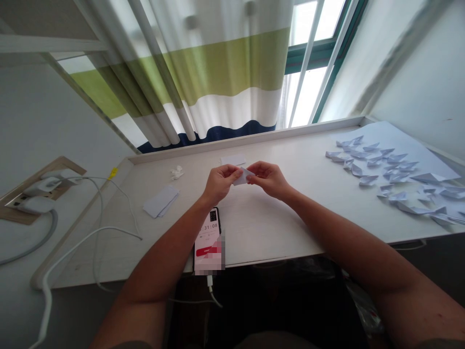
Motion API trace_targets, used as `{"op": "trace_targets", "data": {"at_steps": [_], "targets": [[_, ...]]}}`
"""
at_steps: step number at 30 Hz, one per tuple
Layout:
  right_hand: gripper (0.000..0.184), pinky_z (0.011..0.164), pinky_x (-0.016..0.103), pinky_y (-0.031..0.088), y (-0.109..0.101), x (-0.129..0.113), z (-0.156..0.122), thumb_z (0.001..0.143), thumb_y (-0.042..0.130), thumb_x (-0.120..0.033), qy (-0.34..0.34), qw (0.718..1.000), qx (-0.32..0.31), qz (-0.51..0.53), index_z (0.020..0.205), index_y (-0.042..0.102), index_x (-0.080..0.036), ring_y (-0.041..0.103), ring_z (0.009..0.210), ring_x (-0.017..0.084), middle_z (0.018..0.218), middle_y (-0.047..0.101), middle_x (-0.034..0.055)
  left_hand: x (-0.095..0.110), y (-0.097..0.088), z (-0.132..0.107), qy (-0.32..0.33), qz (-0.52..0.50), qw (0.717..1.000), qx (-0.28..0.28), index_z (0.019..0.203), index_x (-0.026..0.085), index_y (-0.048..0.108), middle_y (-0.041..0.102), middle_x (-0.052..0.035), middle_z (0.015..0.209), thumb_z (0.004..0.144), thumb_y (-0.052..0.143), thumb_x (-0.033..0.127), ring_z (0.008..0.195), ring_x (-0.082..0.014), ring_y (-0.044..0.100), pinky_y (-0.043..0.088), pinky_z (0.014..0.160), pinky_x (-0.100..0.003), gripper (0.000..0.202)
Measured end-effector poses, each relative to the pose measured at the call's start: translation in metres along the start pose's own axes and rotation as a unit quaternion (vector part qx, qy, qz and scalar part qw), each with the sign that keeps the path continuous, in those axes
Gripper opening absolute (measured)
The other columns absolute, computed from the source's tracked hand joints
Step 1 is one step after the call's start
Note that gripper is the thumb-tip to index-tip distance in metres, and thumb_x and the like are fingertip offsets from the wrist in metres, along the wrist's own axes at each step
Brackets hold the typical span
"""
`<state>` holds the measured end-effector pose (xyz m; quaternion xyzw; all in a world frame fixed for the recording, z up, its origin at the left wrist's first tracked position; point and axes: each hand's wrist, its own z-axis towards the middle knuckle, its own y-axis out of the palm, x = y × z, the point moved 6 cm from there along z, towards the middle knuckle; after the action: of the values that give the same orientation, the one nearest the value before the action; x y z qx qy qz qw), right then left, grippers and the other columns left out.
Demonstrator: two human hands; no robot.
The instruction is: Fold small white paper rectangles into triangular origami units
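Both my hands are raised a little above the white desk [276, 213], pinching one small folded piece of white paper [242, 176] between them. My left hand [220, 183] grips its left end with closed fingers. My right hand [269, 178] holds the right end, fingers also closed. A small white paper slip [233, 160] lies flat on the desk just behind the hands. Below my left wrist a phone [209, 240] lies on the desk showing a timer.
Several folded paper shapes [385, 167] lie on a large white sheet at the right. A stack of paper slips [160, 201] and a crumpled scrap [177, 172] lie at the left. White cables [98, 228] trail from a wall socket [36, 191]. A striped curtain hangs behind.
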<state>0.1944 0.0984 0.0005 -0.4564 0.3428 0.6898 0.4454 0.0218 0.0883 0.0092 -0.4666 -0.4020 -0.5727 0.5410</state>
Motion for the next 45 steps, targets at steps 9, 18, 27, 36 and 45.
{"op": "trace_targets", "data": {"at_steps": [9,18,27,36,45], "targets": [[0.053,0.073,0.036,0.065,0.0033,0.0000,-0.0022,0.073,0.094,-0.066,0.026,0.999,-0.017,0.022,0.092,0.079,-0.019,0.074,0.075,0.019,0.087,0.081,0.0056,0.0021,0.0024,-0.0008,-0.006,-0.018,1.000,-0.011,0.084,0.017,0.080,0.079,-0.0044,0.078,0.072,0.097,0.055,0.072,-0.0171,0.071,0.054,0.072,-0.031,0.043],[0.052,0.070,0.036,0.062,-0.0024,-0.0007,-0.0019,0.072,0.092,-0.069,0.004,0.999,0.004,-0.037,0.084,0.084,-0.019,0.072,0.073,0.020,0.080,0.081,0.0062,0.0055,0.0042,-0.0037,-0.037,-0.022,0.998,-0.035,0.080,0.018,0.081,0.080,-0.0045,0.082,0.069,0.099,0.047,0.076,-0.0181,0.072,0.056,0.075,-0.032,0.037],[0.048,0.069,0.034,0.058,-0.0026,-0.0003,-0.0024,0.074,0.092,-0.065,0.015,0.999,-0.023,-0.045,0.084,0.084,-0.018,0.070,0.074,0.019,0.082,0.080,0.0070,0.0085,0.0023,-0.0025,-0.050,-0.015,0.997,-0.063,0.077,0.018,0.081,0.079,-0.0050,0.080,0.068,0.100,0.047,0.076,-0.0174,0.069,0.054,0.075,-0.032,0.035],[0.054,0.065,0.032,0.051,-0.0017,0.0006,-0.0018,0.081,0.085,-0.070,0.023,0.997,-0.044,-0.066,0.085,0.082,-0.016,0.063,0.070,0.017,0.077,0.076,0.0061,0.0035,-0.0005,-0.0010,-0.042,0.010,0.997,-0.070,0.090,0.019,0.085,0.081,-0.0063,0.091,0.077,0.094,0.051,0.079,-0.0167,0.067,0.051,0.072,-0.030,0.035],[0.053,0.064,0.032,0.053,-0.0022,0.0002,-0.0014,0.072,0.091,-0.068,0.029,0.997,-0.026,-0.063,0.079,0.083,-0.016,0.065,0.069,0.017,0.077,0.078,0.0074,0.0021,0.0039,-0.0013,-0.005,0.047,0.998,-0.042,0.085,0.014,0.078,0.077,-0.0067,0.081,0.078,0.090,0.050,0.071,-0.0152,0.065,0.048,0.065,-0.027,0.038]]}}
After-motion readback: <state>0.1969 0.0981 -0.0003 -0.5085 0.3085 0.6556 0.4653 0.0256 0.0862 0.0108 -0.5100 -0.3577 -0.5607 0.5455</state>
